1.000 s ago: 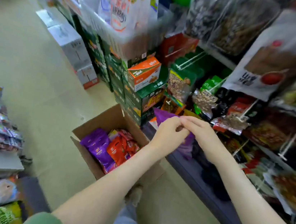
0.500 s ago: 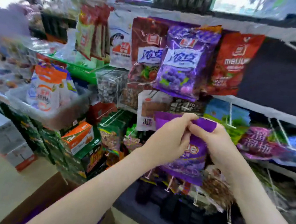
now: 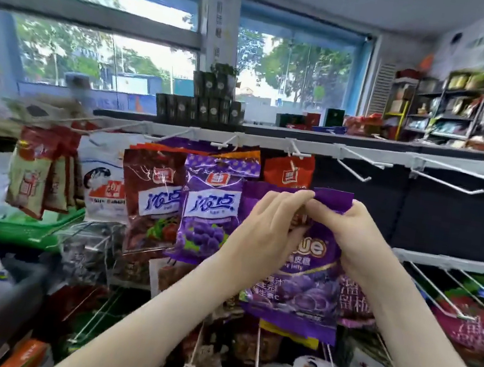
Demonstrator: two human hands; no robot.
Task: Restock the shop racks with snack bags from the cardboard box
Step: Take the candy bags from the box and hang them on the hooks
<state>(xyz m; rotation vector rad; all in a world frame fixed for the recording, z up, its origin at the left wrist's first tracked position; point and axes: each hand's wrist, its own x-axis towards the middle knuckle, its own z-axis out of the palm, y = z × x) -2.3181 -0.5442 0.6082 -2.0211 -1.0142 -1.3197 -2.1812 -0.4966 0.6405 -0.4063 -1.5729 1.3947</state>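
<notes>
1. far left is a blurry mess: a bunch of tan and red packets (image 3: 40, 175) hanging off a hook, with a green tray (image 3: 18, 223) under them. can't read any of those labels.
2. next over there's a white bag with a cartoon face (image 3: 105, 180), then a brown-red bag with strawberries on it (image 3: 152, 199), then a purple grape bag (image 3: 211, 210), all hanging side by side from the top rail of the rack (image 3: 270, 142).
3. left hand (image 3: 261, 235) is pinched closed on the top edge of a purple grape jelly bag (image 3: 303, 280), thumb and fingers squeezing the header strip.
4. right hand (image 3: 351, 234) is doing the same just beside it, also clamped on that top strip. the fingertips of both hands nearly touch in the middle.
5. so the purple grape jelly bag is up in the air in front of the rack, hanging down from both hands, below the top rail and partly covering an orange-red bag (image 3: 290, 171) hung behind it.
6. right of the hands, the white hooks (image 3: 447, 184) on the top rail stick out bare against the dark back panel.
7. lower right, more wire hooks with a red-pink bag (image 3: 474, 328) on them.
8. up top, dark boxes (image 3: 202, 104) stacked on the rack's top shelf by the window.
</notes>
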